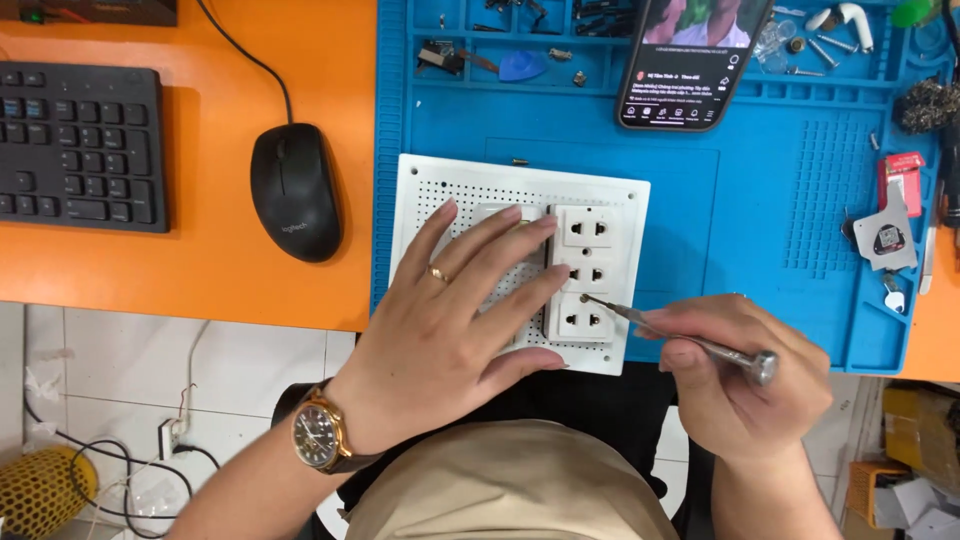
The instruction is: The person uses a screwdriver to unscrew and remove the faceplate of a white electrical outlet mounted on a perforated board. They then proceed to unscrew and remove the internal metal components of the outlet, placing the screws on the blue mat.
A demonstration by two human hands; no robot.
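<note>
Left hand [455, 320] lies flat, fingers spread, pinning the white socket panel [520, 262] on the blue mat [700, 200]. Right hand [745, 380] is closed on a small screwdriver [690, 340], tip at a screw between the lower sockets. Panel looks assembled; I'd say early going.

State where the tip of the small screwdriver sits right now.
In the head view, the screwdriver, held in the right hand, has its tip at the left edge of the white triple socket, between its middle and lowest outlets, beside the left hand.
</note>
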